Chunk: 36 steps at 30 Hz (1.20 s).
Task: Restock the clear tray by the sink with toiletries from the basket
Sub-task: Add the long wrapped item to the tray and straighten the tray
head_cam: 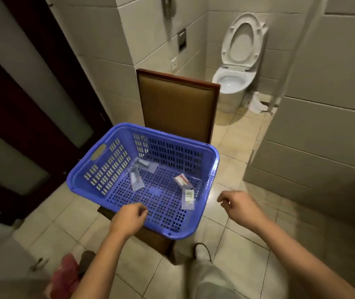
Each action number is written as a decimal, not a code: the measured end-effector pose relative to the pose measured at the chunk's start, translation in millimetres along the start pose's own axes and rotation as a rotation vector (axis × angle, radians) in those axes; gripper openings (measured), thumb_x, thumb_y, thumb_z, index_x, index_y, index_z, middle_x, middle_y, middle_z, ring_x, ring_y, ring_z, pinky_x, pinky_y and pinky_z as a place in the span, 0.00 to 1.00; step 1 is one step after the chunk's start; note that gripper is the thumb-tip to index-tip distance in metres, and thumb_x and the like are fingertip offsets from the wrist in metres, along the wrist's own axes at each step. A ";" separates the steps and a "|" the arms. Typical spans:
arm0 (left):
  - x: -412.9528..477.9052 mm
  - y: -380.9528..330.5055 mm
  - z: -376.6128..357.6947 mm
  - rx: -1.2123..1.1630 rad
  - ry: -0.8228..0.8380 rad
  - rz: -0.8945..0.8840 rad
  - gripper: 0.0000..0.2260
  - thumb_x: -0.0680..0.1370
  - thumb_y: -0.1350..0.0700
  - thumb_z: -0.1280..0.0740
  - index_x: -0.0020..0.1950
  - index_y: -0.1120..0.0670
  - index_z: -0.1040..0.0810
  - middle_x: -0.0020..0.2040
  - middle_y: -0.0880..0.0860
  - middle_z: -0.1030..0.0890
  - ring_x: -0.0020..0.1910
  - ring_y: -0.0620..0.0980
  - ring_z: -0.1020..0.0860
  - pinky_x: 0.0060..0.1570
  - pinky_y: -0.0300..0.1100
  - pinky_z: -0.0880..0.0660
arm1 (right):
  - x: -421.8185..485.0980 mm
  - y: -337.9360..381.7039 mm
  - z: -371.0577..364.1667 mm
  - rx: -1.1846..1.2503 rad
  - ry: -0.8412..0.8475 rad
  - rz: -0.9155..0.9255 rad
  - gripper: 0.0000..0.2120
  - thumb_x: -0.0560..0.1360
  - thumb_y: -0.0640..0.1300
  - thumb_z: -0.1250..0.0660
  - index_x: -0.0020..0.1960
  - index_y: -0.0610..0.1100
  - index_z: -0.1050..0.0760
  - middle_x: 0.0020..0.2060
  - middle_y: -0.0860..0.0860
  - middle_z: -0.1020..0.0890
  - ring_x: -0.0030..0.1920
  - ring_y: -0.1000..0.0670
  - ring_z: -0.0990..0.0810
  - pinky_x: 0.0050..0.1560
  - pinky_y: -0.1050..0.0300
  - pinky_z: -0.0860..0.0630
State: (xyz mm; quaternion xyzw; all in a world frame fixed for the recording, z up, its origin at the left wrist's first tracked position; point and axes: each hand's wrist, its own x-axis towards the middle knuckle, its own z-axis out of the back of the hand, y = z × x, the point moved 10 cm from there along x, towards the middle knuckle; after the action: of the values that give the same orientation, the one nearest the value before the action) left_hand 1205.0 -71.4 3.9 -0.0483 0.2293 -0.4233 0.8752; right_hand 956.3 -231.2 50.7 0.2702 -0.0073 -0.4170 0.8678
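Observation:
A blue slotted plastic basket (pixel 99 169) rests on the seat of a brown chair (pixel 176 104). On its floor lie several small clear-wrapped toiletry packets: two at the back left (pixel 136 178), one with a red label (pixel 182 180) and one with a pale label (pixel 188 198) at the right. My left hand (pixel 129 219) hovers over the basket's near rim, fingers curled, holding nothing I can see. My right hand (pixel 237 206) hangs just right of the basket, fingers loosely curled and empty. The clear tray and the sink are out of view.
A white toilet (pixel 232 83) with its lid up stands at the back right beside a glass partition (pixel 288 61). A dark wooden door (pixel 21 104) fills the left. The floor is beige tile; my leg and shoe (pixel 202 255) stand in front of the chair.

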 end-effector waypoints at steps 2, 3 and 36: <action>38.9 -6.0 -4.1 -0.004 0.074 0.023 0.11 0.79 0.52 0.39 0.56 0.54 0.21 0.50 0.53 0.18 0.49 0.53 0.21 0.46 0.44 0.26 | 42.8 -14.8 7.5 0.022 0.025 -0.032 0.12 0.74 0.38 0.39 0.51 0.49 0.21 0.47 0.52 0.16 0.48 0.48 0.20 0.47 0.55 0.25; 55.7 -7.9 -6.6 -0.007 0.118 0.042 0.11 0.80 0.52 0.39 0.56 0.55 0.22 0.50 0.54 0.18 0.48 0.53 0.22 0.46 0.45 0.26 | 59.1 -20.1 11.9 0.028 0.030 -0.042 0.12 0.74 0.38 0.40 0.51 0.49 0.21 0.47 0.52 0.16 0.48 0.47 0.20 0.47 0.55 0.25; 276.4 -3.7 -287.0 -0.246 0.166 0.477 0.24 0.68 0.43 0.28 0.58 0.54 0.25 0.56 0.54 0.24 0.59 0.54 0.27 0.56 0.41 0.28 | 372.1 -79.8 -324.1 -0.129 0.519 -0.396 0.30 0.77 0.49 0.38 0.73 0.39 0.44 0.68 0.38 0.33 0.65 0.38 0.30 0.60 0.48 0.30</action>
State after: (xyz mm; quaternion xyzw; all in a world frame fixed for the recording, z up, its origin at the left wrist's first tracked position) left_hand 1223.7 -253.2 -350.2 -0.0641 0.3546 -0.1771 0.9159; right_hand 1218.6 -392.4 -343.0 0.3081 0.2931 -0.4943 0.7582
